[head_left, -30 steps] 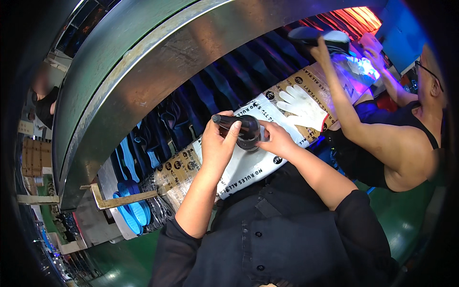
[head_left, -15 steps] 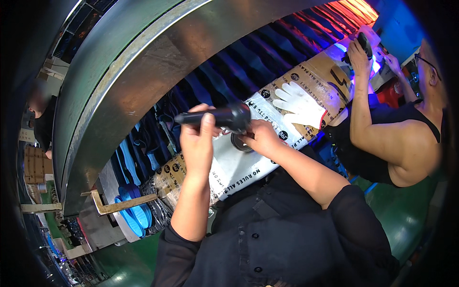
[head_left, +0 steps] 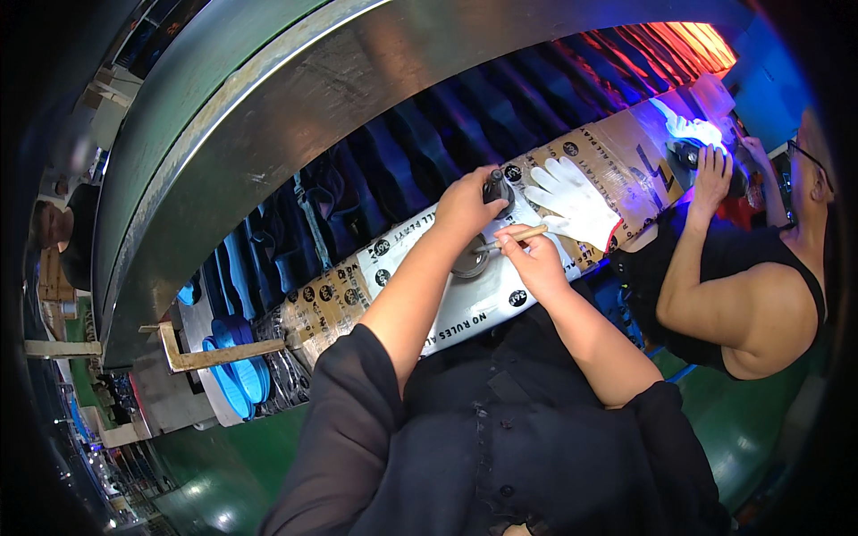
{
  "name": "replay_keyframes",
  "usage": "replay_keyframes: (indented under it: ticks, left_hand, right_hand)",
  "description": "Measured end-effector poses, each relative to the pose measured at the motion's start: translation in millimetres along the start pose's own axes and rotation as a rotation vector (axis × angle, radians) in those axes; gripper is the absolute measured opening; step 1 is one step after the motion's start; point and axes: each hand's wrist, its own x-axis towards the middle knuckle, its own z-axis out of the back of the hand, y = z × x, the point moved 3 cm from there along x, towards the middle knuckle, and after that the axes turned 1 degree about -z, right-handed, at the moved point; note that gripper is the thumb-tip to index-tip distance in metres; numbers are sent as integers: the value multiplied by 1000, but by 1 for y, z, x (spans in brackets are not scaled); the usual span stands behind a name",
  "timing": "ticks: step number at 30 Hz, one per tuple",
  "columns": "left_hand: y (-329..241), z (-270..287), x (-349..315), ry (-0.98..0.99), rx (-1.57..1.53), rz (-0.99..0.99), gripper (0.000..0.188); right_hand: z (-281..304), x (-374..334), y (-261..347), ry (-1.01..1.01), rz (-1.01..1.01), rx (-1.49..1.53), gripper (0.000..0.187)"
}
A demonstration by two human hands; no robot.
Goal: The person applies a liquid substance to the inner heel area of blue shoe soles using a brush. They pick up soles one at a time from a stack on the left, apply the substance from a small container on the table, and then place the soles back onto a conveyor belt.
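Observation:
My left hand [head_left: 466,205] is closed around a dark elongated piece [head_left: 498,191], seen nearly end-on; its exact kind is unclear. My right hand [head_left: 536,263] pinches a brush [head_left: 527,234] with a pale wooden handle. The brush's working end dips toward a small round dish [head_left: 468,266], and I cannot make out its tip or the dish's contents. This dish stands on a white printed sheet [head_left: 420,314] between my forearms. Just right of my hands lies a white knit glove [head_left: 572,204] with a red cuff edge.
Brown printed tape covers the narrow work ledge [head_left: 308,323]. Beyond it hang dark strips [head_left: 402,170], under a curved metal machine housing [head_left: 295,107]. Blue sole-shaped pieces [head_left: 234,371] sit at left. On the right, a co-worker's hand [head_left: 712,179] is beside a dark piece under blue light.
My left hand has moved right and away from me with the dark piece, now turned end-on. My right hand now shows the brush at the dish. The co-worker's hand has lowered.

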Motion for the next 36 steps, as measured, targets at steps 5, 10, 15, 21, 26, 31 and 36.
replay_keyframes:
  ticks: [5,10,15,21,26,31,36]
  left_hand:
    - [26,72,-51,-137,-183,133,65]
    - [91,103,-213,-267,-421,495,40]
    - [124,61,-386,-177,-654,862,31]
    - [133,32,-478,-328,-820,1103,24]
    - [165,71,-524,-1025,-798,1221,30]
    - [186,109,-576,-1508,-787,1323,45]
    - [202,129,-590,-1589,-921,1285,80]
  right_hand:
    - [2,3,-9,-9,-97,137,17]
    - [-2,3,-7,-33,-91,136,17]
    - [-10,-3,3,-53,-88,96,17]
    - [-24,-5,5,-76,33,-149,20]
    - [-17,-17,9,-114,46,-283,22]
    - [-24,-15,0,-76,71,-186,26]
    - [-30,-16,5,-54,29,-285,30]
